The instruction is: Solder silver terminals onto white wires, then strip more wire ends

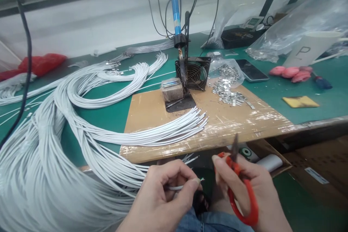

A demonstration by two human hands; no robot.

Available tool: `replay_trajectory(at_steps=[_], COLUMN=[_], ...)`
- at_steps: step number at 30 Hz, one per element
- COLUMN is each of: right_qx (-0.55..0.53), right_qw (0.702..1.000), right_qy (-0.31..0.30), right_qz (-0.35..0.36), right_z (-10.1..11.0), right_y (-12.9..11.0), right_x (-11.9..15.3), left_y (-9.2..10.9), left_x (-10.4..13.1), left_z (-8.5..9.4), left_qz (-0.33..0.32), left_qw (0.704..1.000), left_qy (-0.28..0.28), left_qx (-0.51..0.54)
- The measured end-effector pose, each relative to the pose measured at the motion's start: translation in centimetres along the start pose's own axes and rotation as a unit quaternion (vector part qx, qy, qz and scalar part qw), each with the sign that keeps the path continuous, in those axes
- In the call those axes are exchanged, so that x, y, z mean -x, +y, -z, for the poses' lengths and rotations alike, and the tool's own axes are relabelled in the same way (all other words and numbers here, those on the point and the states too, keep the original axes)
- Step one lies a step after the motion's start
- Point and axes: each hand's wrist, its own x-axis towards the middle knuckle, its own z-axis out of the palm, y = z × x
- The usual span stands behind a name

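My left hand (171, 192) pinches a white cable (175, 187) between thumb and fingers. Thin coloured wire ends stick out just past the fingertips. In my right hand (247, 185) is a pair of scissors with red handles (251, 203), its dark blades pointing up and away from me. The scissors are to the right of the cable end and apart from it. A large bundle of white cables (89, 152) spreads over the left of the table, and one bunch (163, 130) lies across the front of the cardboard sheet (233, 123).
Behind the bunch stands a blue-handled soldering iron (176, 14) in a holder, beside a small black fan (194, 74). Small metal connectors (230, 87) are piled on the cardboard. Farther right are a phone (251, 70), a yellow sponge (300, 102) and a white cup (310, 49).
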Motion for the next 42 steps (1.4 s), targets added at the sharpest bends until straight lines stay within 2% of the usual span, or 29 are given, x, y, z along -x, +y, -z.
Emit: replay_trajectory(at_steps=[3,6,8,12,14,16,20,23,26,30,32,34,36,39,42], right_qx=[0.033,0.031,0.021,0.003,-0.012,-0.003,0.038,0.057,0.036,-0.050,-0.062,0.000,0.103,0.227,0.291], right_qw=[0.995,0.988,0.988,0.997,0.997,0.995,0.984,0.980,0.990,0.997,0.994,0.998,0.994,0.956,0.929], right_qy=[-0.098,-0.154,-0.152,-0.065,-0.054,-0.081,-0.170,-0.189,-0.133,0.051,0.090,0.063,-0.025,-0.133,-0.150], right_qz=[-0.001,-0.007,-0.016,-0.044,-0.055,-0.053,-0.024,0.010,0.029,0.032,0.006,-0.003,0.040,0.132,0.173], right_z=[-0.5,-0.8,-0.5,0.7,1.1,1.1,0.1,-0.5,-0.5,0.4,0.9,1.3,1.8,2.3,2.5], right_y=[-0.7,-1.2,-1.3,-0.9,-0.8,-0.8,-1.0,-0.7,0.0,0.4,0.2,0.0,0.2,0.8,1.4], right_x=[0.2,0.2,0.0,-0.4,-0.5,-0.4,0.0,0.1,-0.2,-0.9,-0.9,-0.7,-0.3,-0.1,0.0], left_y=[0.1,-0.2,-0.5,-0.6,-0.5,-0.4,-0.3,-0.3,-0.1,0.3,0.2,0.0,-0.4,-1.0,-1.4], left_x=[0.0,-0.1,-0.2,-0.3,-0.2,-0.2,-0.2,-0.2,-0.2,-0.2,-0.3,-0.4,-0.5,-0.4,-0.3], left_z=[-0.2,-0.3,-0.2,-0.1,-0.1,-0.2,-0.6,-0.9,-1.0,-0.8,-0.6,-0.3,0.0,0.3,0.5], left_qz=[-0.010,-0.038,-0.043,-0.028,-0.022,-0.017,-0.048,-0.057,-0.056,-0.013,-0.003,-0.005,-0.016,-0.032,-0.037], left_qw=[1.000,0.999,0.998,0.999,1.000,1.000,0.999,0.998,0.998,0.999,0.999,0.999,0.999,0.999,0.999], left_qy=[0.010,-0.004,-0.016,-0.014,-0.013,-0.008,0.002,0.008,0.020,0.040,0.030,0.023,0.020,0.011,0.013], left_qx=[-0.018,-0.031,-0.036,-0.022,-0.013,-0.010,-0.017,-0.018,-0.009,0.020,0.036,0.040,0.036,0.025,0.015])
